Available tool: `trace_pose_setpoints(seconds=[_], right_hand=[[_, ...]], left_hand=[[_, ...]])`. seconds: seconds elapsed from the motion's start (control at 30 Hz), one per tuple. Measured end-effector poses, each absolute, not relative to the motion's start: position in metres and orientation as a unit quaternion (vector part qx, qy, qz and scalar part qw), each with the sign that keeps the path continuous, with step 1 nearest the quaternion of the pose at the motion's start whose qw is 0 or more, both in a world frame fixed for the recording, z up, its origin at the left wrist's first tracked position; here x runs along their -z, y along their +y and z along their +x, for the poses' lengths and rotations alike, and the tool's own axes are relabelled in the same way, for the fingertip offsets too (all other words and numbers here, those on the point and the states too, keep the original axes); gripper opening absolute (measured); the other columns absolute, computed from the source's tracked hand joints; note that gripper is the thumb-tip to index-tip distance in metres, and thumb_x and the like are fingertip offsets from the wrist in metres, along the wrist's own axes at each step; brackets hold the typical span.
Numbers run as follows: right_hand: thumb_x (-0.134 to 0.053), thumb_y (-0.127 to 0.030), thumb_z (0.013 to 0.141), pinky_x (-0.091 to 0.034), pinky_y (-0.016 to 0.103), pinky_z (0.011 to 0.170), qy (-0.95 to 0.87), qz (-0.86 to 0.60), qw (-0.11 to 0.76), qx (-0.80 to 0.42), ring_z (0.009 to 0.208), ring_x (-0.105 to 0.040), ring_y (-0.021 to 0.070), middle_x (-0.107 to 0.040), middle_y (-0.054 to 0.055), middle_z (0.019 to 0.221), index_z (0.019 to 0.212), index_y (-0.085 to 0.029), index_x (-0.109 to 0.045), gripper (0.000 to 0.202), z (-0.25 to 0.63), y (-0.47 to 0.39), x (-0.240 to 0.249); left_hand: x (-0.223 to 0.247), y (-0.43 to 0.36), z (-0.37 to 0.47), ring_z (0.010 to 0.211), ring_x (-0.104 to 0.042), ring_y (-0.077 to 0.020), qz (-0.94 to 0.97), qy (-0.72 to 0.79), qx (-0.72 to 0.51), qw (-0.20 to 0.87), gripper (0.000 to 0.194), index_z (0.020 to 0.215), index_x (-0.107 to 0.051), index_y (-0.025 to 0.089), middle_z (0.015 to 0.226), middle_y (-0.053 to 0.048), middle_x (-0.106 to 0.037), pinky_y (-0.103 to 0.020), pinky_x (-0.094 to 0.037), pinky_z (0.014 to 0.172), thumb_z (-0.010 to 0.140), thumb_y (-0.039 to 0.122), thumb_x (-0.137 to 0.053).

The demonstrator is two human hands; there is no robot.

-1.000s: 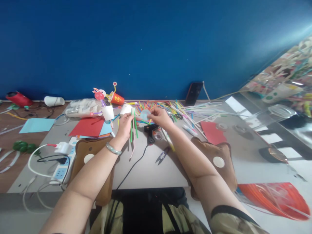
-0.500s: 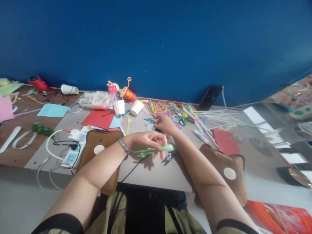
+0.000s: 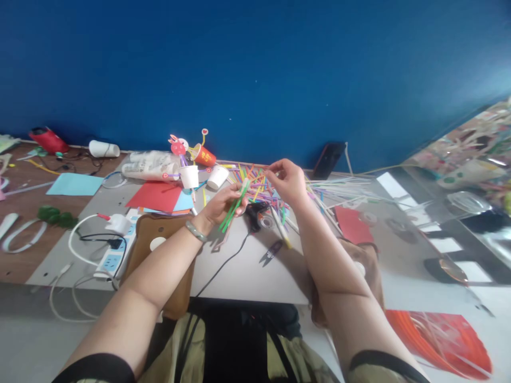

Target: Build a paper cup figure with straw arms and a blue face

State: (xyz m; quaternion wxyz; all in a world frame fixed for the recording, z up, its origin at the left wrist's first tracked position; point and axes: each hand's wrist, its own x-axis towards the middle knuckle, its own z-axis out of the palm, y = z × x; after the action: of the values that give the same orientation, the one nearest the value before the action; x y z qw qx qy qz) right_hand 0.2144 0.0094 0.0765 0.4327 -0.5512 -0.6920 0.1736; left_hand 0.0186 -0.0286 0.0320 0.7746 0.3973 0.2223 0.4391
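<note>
Presently, slim green plastic straws are bunched in the left hand, multicoloured straws ungathered; right hand's grip indeterminable.

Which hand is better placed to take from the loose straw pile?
Probably right: the right hand hovers by the straw pile, fingertips toward it, while the left hand grips green straws.

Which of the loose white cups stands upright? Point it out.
The white cup directly below the pink rabbit cutout. The other two lie tipped over: the near neighbour just right of it, and the far-left cup.
</note>
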Motion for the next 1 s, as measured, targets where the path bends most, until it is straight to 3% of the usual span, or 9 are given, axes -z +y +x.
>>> trace_pose_setpoints(seconds=[0.13, 0.33, 0.47, 0.6, 0.8, 1.0], right_hand=[[-0.065, -0.032, 0.079, -0.039, 0.028, 0.06, -0.755, -0.544, 0.326, -0.166, 0.059, -0.054, 0.0143, -0.069, 0.003, 0.074, 0.082, -0.018, -0.066, 0.014, 0.219, 0.01, -0.077], [-0.062, -0.026, 0.084, -0.041, 0.027, 0.068, -0.802, -0.584, 0.06, -0.107, 0.076, -0.066, 0.0184, -0.074, 0.004, 0.084, 0.088, -0.02, -0.07, 0.011, 0.223, -0.015, -0.062], [-0.062, -0.045, 0.09, -0.046, 0.032, 0.073, -0.766, -0.637, -0.07, -0.061, 0.093, -0.07, 0.0273, -0.075, 0.01, 0.096, 0.104, -0.021, -0.068, 0.028, 0.209, -0.041, -0.041], [-0.059, -0.059, 0.09, -0.05, 0.038, 0.082, -0.754, -0.652, -0.074, -0.026, 0.105, -0.069, 0.0333, -0.071, 0.02, 0.11, 0.126, -0.015, -0.054, 0.057, 0.189, -0.052, -0.02], [-0.06, -0.035, 0.087, -0.051, 0.039, 0.082, -0.754, -0.653, -0.068, -0.013, 0.104, -0.07, 0.0338, -0.069, 0.023, 0.111, 0.123, -0.011, -0.052, 0.044, 0.179, -0.053, -0.014], [-0.057, -0.03, 0.083, -0.05, 0.037, 0.078, -0.75, -0.658, -0.054, -0.047, 0.099, -0.071, 0.0341, -0.071, 0.021, 0.106, 0.126, -0.01, -0.046, 0.049, 0.191, -0.058, -0.028]], left_hand=[[-0.033, -0.035, 0.016, 0.04, -0.049, -0.0086, 0.396, 0.206, -0.427, 0.786, 0.032, 0.087, -0.058, 0.02, 0.062, 0.002, -0.063, -0.022, -0.03, 0.039, 0.062, 0.031, -0.076], [-0.03, -0.041, 0.018, 0.042, -0.055, -0.0096, 0.437, 0.144, -0.385, 0.8, 0.035, 0.088, -0.058, 0.018, 0.065, 0.0, -0.067, -0.02, -0.035, 0.04, 0.065, 0.03, -0.08], [-0.022, -0.029, 0.023, 0.049, -0.059, -0.0098, 0.406, 0.181, -0.467, 0.764, 0.033, 0.09, -0.058, 0.017, 0.071, 0.0, -0.07, -0.021, -0.043, 0.046, 0.068, 0.029, -0.081], [-0.016, -0.019, 0.022, 0.054, -0.061, -0.0085, 0.407, 0.252, -0.534, 0.697, 0.028, 0.089, -0.063, 0.014, 0.087, -0.004, -0.073, -0.022, -0.047, 0.05, 0.073, 0.031, -0.078], [-0.017, -0.016, 0.017, 0.054, -0.061, -0.0103, 0.395, 0.315, -0.572, 0.647, 0.034, 0.091, -0.061, 0.015, 0.081, -0.003, -0.073, -0.024, -0.049, 0.05, 0.07, 0.034, -0.08], [-0.011, -0.013, 0.02, 0.052, -0.061, -0.0102, 0.392, 0.386, -0.574, 0.607, 0.029, 0.086, -0.06, 0.015, 0.078, -0.003, -0.072, -0.025, -0.049, 0.05, 0.07, 0.033, -0.076]])
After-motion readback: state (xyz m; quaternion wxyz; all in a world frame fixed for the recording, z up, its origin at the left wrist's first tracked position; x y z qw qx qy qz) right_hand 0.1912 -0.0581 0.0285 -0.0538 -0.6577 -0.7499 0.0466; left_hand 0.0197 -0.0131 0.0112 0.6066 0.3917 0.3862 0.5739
